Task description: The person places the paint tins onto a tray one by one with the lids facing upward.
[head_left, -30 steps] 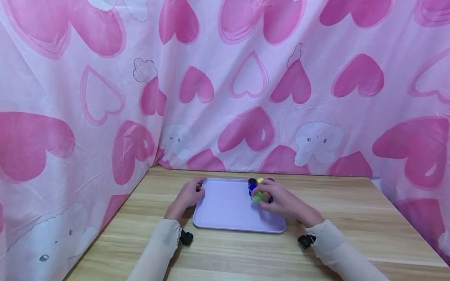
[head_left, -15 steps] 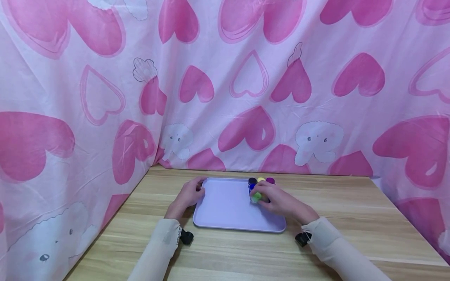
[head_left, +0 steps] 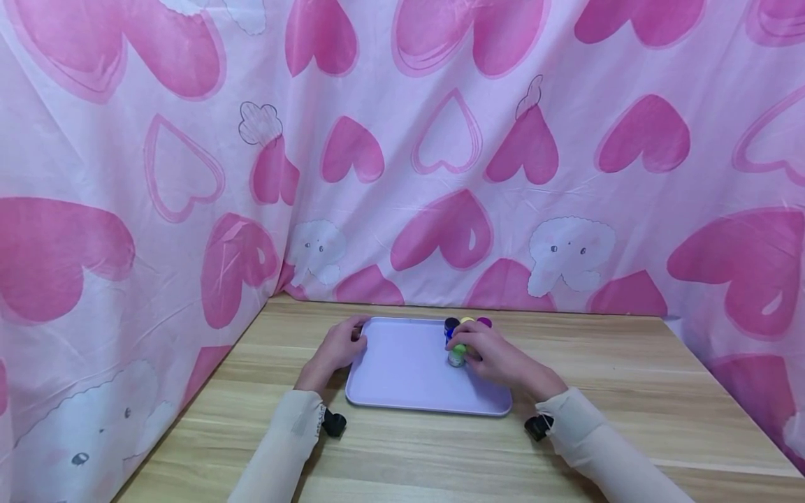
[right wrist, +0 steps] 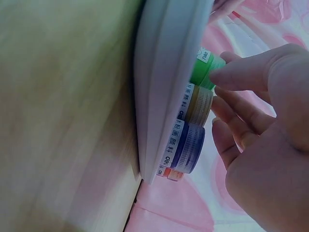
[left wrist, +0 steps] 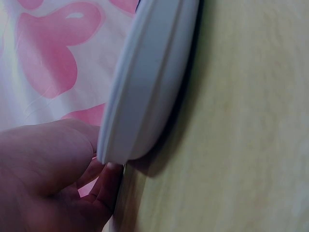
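My left hand [head_left: 338,347] grips the left rim of a pale lilac tray [head_left: 402,370], thumb over the edge and fingers beneath in the left wrist view. Over the tray's right part, my right hand [head_left: 497,354] pinches a small green paint jar [head_left: 457,357] between thumb and fingers. That jar stands upright on the tray. In the right wrist view, a tan paint jar [right wrist: 198,106] and a dark blue one [right wrist: 187,147] stand beside the green jar [right wrist: 206,70]. An orange jar [right wrist: 170,173] shows partly behind them. My hand hides much of this group in the head view.
Black-lidded [head_left: 451,325], yellow [head_left: 467,321] and purple [head_left: 483,322] jars stand at the tray's far right, with a blue jar [head_left: 449,335] nearer. The wooden table [head_left: 402,461] extends around the tray. A pink heart-patterned cloth [head_left: 434,140] hangs behind and at both sides.
My right hand has shifted slightly left, carrying the green jar left and a little nearer to me; its clear lower part now shows. The left hand and the tray have stayed in place.
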A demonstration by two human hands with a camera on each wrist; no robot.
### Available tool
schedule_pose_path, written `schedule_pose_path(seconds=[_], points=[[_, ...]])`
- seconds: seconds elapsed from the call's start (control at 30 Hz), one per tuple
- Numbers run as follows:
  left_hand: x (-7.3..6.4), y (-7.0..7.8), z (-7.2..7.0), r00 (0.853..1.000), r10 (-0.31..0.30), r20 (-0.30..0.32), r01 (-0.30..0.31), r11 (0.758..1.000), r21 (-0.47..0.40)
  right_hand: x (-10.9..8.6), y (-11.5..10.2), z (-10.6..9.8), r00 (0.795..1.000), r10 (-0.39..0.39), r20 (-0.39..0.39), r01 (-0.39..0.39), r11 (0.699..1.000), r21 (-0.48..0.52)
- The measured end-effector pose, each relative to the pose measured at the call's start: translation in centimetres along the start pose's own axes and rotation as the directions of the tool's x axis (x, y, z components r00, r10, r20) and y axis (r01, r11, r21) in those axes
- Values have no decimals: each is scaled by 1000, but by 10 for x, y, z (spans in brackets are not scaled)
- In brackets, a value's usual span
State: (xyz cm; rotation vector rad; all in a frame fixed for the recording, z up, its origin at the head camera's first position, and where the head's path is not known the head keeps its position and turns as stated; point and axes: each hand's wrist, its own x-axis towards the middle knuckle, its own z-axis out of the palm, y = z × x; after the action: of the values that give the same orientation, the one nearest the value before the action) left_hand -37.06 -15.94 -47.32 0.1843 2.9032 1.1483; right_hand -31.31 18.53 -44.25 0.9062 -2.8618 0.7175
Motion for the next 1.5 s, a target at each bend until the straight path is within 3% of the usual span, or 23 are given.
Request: schedule_pose_path(seconds=[0.27,0.73,1.07,1.23,1.5], points=[[1,-1,0,1000,-1,0,1,1000,7,-3,4,-2,998,57,-4,-57,997,43],[2,-1,1,1000,-2,5,2,1000,-1,-16,16,-14,995,91,-35,-89,993,72],[2,-3,1,1000,-10,7,10,1000,-8,-35,27,-21,983,182,-20,-178,976,125],[0,-2,1,1000,-15,5,15,1000,-14,-46,33,-24,984,180,-10,-177,973,147],[2,-3,0,1000,-16,10,16,1000,-3,-63,41,-30,984,176,-40,-172,981,91]])
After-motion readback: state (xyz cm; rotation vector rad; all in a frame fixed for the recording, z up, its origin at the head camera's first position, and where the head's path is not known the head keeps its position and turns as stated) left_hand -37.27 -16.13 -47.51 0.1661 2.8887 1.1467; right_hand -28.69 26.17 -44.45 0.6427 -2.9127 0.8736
